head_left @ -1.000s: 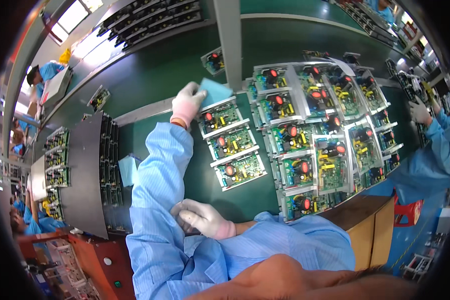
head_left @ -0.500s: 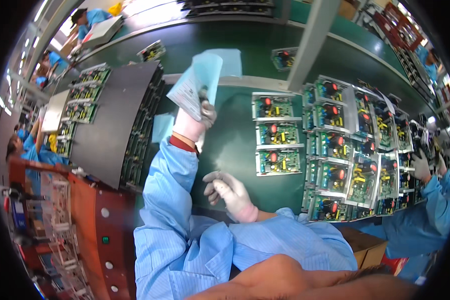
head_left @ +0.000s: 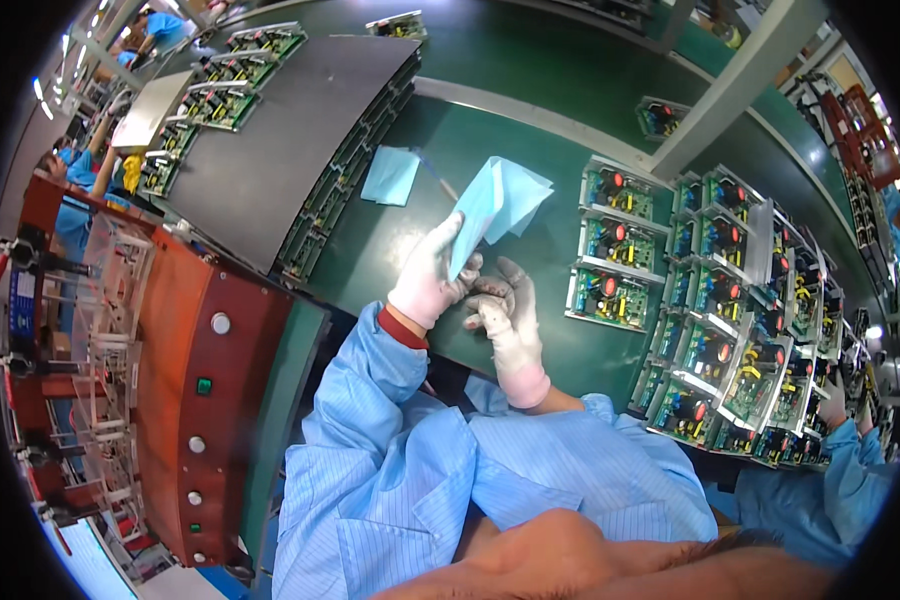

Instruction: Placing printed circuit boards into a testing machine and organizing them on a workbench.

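Observation:
My left hand [head_left: 432, 272], in a white glove, grips a folded light-blue sheet [head_left: 500, 205] that stands up over the green table [head_left: 370, 250]. My right hand [head_left: 515, 325] is close beside it, fingers bent in toward my left fingertips. The glove's fingertips are stained dark, and whatever the right fingers may hold is hidden. Behind the folded sheet, a thin pen-like stick [head_left: 440, 178] shows in part. Another light-blue sheet [head_left: 391, 176] lies flat on the table, farther left.
Three circuit boards in metal frames [head_left: 610, 245] form a column to the right. Beyond them many more boards [head_left: 725, 290] are stacked. On the left stand a dark panel [head_left: 290, 140] over rows of boards and a red-brown machine [head_left: 195, 400]. A co-worker's sleeve [head_left: 820, 490] shows far right.
My left hand has drawn the blue sheet back toward me, and my right hand has risen to meet it. The whole view has swung, so the boards appear farther right.

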A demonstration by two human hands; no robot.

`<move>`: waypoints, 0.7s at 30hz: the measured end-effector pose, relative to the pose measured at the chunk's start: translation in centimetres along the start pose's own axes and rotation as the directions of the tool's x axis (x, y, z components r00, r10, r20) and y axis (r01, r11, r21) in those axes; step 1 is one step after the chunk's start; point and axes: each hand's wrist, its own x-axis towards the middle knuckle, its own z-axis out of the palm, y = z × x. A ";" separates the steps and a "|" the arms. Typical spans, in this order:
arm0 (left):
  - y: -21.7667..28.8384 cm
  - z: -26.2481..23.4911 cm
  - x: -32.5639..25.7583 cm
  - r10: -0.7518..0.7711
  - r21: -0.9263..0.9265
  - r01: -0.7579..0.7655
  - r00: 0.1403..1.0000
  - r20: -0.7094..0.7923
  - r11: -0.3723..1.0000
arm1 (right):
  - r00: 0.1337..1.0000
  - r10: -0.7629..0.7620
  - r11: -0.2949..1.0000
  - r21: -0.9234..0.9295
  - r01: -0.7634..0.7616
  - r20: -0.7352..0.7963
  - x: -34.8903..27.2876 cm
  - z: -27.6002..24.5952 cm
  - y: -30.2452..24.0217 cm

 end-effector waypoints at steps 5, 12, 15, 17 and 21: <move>0.9 0.7 -3.3 0.186 0.258 -0.149 0.975 -0.124 0.954 | 0.967 -0.246 0.946 -0.235 0.225 -0.063 -0.3 0.6 -0.2; 1.4 -2.1 -7.7 0.126 0.560 -0.048 0.987 -0.101 0.827 | 0.874 -0.484 0.622 -0.687 0.375 0.039 0.9 0.5 -1.8; 1.0 -3.6 -9.2 0.100 0.224 -0.098 0.995 0.000 0.970 | 0.960 -0.254 0.834 -0.475 0.280 0.120 1.1 -0.8 -1.4; 0.6 -3.8 -10.1 0.102 0.100 -0.105 0.994 0.036 0.989 | 0.970 -0.179 0.887 -0.401 0.231 0.164 0.9 -0.9 -1.9; -0.7 -2.2 -11.5 0.574 0.452 -0.424 0.772 -0.273 0.785 | 0.990 0.087 0.990 -0.098 -0.098 -0.112 0.2 0.9 -5.6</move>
